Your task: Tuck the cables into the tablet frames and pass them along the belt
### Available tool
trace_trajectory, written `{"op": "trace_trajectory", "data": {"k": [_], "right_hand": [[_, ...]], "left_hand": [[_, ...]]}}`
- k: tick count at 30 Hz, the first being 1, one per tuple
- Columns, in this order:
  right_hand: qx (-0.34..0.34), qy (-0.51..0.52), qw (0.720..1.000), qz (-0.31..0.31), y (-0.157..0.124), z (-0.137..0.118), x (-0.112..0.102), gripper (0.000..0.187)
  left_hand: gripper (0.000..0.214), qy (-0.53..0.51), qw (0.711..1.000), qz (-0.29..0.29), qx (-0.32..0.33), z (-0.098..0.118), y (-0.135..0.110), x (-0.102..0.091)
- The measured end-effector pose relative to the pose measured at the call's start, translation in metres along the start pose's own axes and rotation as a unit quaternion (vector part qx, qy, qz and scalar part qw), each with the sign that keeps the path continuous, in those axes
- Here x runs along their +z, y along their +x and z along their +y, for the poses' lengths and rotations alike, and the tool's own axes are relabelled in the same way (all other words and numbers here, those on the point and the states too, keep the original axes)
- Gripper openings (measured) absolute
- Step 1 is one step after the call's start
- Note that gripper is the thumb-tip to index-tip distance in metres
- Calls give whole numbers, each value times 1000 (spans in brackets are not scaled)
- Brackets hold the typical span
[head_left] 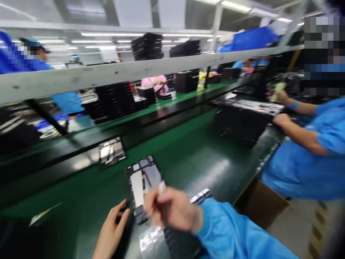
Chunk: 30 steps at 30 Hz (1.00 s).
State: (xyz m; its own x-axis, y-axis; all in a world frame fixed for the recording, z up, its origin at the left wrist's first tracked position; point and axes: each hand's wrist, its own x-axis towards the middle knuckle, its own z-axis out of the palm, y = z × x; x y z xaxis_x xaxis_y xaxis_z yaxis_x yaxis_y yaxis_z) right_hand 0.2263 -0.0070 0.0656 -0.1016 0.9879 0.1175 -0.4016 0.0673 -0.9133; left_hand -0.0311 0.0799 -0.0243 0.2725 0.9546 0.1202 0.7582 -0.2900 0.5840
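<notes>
My right hand point(169, 209), blurred by motion, pinches a small white strip point(162, 186) between thumb and finger. It hangs over a black device frame with white and grey inserts point(142, 187), which lies on the green bench mat point(88, 212). My left hand point(113, 230) sits at the frame's lower left, its fingers against a dark edge. Whether it grips that edge, I cannot tell. Below my right wrist lies a dark stack with silvery film point(153, 241). My blue sleeve point(229, 230) hides part of it.
A similar panel point(111, 151) lies on the black rail ahead. A co-worker in blue point(304, 169) handles items at the right beside a black stack point(242, 122). A cardboard box point(260, 203) stands below the bench edge. A grey shelf point(107, 73) crosses above, with more workers beyond.
</notes>
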Motion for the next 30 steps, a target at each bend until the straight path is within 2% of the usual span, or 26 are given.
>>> {"op": "trace_trajectory", "data": {"k": [2,4,5,7,9,12,16,20,24,27,28,30], "right_hand": [[4,-16,999,46,6,6,-18,50],[14,-93,984,150,9,14,-50,55],[26,-152,966,208,9,19,-66,60],[62,-199,951,228,6,33,-90,68],[91,-226,945,216,-2,47,-101,72],[83,-307,932,174,-12,62,-98,62],[51,-432,894,110,-14,72,-91,44],[67,-445,889,84,-6,72,-98,41],[64,-451,885,93,-4,53,-99,39],[40,-477,871,115,-10,36,-82,37],[32,-483,869,103,-11,33,-73,35],[19,-486,873,35,-14,35,-55,31]], "left_hand": [[59,-41,999,-26,4,-1,-12,-1],[59,-53,997,-50,8,5,-21,-3],[59,-46,997,-62,9,9,-24,-4],[63,-18,996,-89,11,17,-28,-5],[68,15,994,-108,15,23,-31,-5],[64,56,991,-115,30,28,-38,-1],[50,105,989,-98,40,31,-49,11],[51,122,987,-85,59,31,-54,15],[56,113,987,-73,90,34,-56,6],[45,109,982,-49,147,42,-59,5],[40,110,977,-46,176,45,-59,7],[28,118,963,-35,238,52,-60,13]]}}
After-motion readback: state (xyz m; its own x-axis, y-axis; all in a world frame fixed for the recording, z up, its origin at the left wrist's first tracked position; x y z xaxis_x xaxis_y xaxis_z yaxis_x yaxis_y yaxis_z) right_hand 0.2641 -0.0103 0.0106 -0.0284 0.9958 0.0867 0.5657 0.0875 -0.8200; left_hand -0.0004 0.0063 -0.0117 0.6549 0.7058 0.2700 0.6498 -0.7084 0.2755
